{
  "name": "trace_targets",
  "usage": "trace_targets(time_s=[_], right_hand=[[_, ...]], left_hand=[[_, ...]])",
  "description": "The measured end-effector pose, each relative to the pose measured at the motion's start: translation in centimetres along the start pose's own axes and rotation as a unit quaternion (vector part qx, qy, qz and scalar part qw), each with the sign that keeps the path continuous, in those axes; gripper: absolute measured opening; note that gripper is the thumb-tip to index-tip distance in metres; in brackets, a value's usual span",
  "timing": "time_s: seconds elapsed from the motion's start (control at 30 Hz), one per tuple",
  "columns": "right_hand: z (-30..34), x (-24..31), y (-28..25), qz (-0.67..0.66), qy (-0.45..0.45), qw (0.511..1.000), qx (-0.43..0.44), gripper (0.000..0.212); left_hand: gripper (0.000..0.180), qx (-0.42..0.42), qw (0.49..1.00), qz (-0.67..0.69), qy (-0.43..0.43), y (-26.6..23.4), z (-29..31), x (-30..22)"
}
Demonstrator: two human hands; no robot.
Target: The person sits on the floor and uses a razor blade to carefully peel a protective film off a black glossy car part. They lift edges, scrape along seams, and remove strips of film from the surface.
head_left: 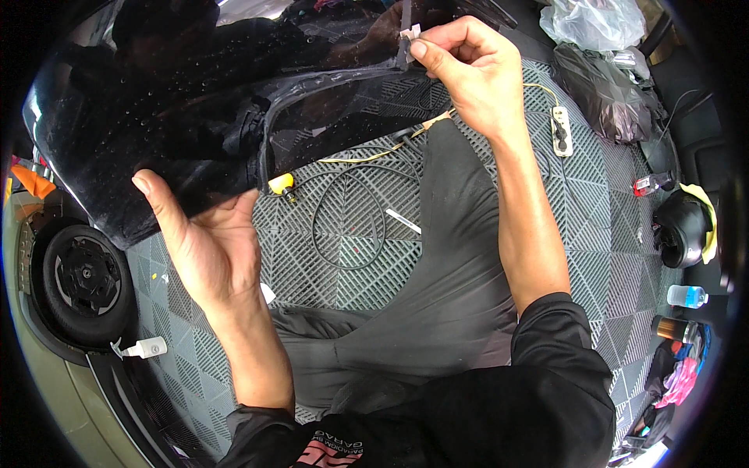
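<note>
We find the panel [179,117] ahead of the left hand [218,253], whose fingertips hide behind it, apparently for support; grip closure we cannot tell. The right hand [480,78], well apart, pinches a pale tab [411,33], presumably for fine control.

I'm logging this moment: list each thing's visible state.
Black panel: held up, surface speckled
Left hand: gripping panel's lower-left edge
Right hand: pinching small pale piece
Black cable: loosely looped
Power strip: black plug inserted
White strip: lying flat
Clear bag: crumpled
Black bag: crumpled
</note>
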State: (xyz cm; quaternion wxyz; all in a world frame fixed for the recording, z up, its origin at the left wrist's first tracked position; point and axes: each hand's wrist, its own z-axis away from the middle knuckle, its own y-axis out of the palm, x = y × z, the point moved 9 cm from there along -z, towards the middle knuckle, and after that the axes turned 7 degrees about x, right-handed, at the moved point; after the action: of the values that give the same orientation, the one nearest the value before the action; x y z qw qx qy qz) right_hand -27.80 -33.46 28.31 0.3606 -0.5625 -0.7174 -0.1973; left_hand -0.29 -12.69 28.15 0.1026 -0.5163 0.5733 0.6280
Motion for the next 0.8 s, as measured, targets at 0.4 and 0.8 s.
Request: trace_targets(time_s=[0.4,0.8], right_hand=[[0.0,0.0,0.1,0.004,0.005,1.000,0.000,0.014],[-0.2,0.0,0.0,0.000,0.014,1.000,0.008,0.012]], left_hand=[[0.065,-0.022,1.000,0.004,0.016,0.6,0.4,0.0],[0.062,-0.022,1.000,0.012,0.010,0.8,0.1,0.0]])
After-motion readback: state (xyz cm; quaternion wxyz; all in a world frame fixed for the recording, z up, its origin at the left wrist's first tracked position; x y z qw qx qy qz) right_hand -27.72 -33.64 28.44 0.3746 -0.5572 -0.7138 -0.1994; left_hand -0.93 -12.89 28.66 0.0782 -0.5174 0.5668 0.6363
